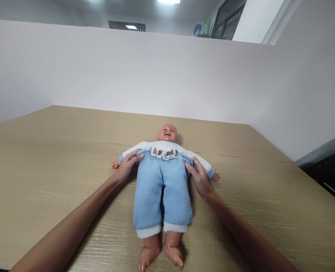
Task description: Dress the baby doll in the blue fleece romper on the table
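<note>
A baby doll (167, 133) lies on its back on the table, head away from me and bare feet toward me. It wears a white long-sleeved top (144, 145) with blue cuffs and fluffy light blue pants (163, 189) with white hems. An animal face with eyes and ears decorates the front near the waist. My left hand (129, 164) pinches the waistband at the left side, and my right hand (198, 172) pinches it at the right side. Both hold the waistband stretched wide across the doll's belly. Some fingertips are hidden behind the fabric.
The wood-grain table (71, 158) has seams running across it. A white partition wall (144, 75) rises behind its far edge. A dark object (328, 166) stands beyond the right edge. A green package (205, 28) shows above the wall.
</note>
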`<state>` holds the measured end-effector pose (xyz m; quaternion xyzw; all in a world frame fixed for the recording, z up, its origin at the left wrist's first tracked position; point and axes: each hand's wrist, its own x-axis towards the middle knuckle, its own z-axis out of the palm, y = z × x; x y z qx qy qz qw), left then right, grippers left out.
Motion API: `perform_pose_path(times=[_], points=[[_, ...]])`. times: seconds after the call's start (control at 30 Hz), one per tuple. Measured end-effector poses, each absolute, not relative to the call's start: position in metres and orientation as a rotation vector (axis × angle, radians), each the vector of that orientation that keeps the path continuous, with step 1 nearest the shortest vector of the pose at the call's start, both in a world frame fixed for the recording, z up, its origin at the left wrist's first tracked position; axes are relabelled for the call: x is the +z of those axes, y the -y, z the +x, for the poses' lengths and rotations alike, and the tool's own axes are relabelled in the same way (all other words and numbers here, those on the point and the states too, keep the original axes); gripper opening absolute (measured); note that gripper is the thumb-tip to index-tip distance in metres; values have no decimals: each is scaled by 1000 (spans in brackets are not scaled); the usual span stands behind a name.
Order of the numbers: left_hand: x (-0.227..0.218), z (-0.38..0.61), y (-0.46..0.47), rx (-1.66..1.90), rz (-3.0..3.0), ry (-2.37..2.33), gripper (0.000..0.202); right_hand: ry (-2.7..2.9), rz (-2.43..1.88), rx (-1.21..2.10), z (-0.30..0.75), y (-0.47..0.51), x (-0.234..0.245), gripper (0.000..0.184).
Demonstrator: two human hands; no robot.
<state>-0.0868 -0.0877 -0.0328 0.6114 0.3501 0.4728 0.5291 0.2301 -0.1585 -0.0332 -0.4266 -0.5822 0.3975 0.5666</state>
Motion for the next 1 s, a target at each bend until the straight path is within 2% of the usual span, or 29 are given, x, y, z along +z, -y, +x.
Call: perform_pose_path(times=[0.17, 0.33, 0.53, 0.63, 0.8, 1.0], points=[[-26, -78, 88, 1177, 1527, -859, 31, 1260, -999, 992, 227, 138, -38, 19], [-35, -82, 85, 1060, 1559, -978, 39, 1288, -1120, 1076, 234, 136, -52, 30], [-37, -98, 91, 860, 1923, -1133, 50, 1647, -1308, 705, 245, 159, -49, 39], [-33, -92, 98, 899, 1774, -1121, 56, 1481, -1238, 887, 237, 160, -52, 38], [-32, -66, 106, 1133, 1338, -1030, 56, 879, -1000, 1265, 218, 152, -59, 55], [-45, -55, 99, 1171, 992, -892, 56, 779, -970, 1265, 217, 142, -58, 59]])
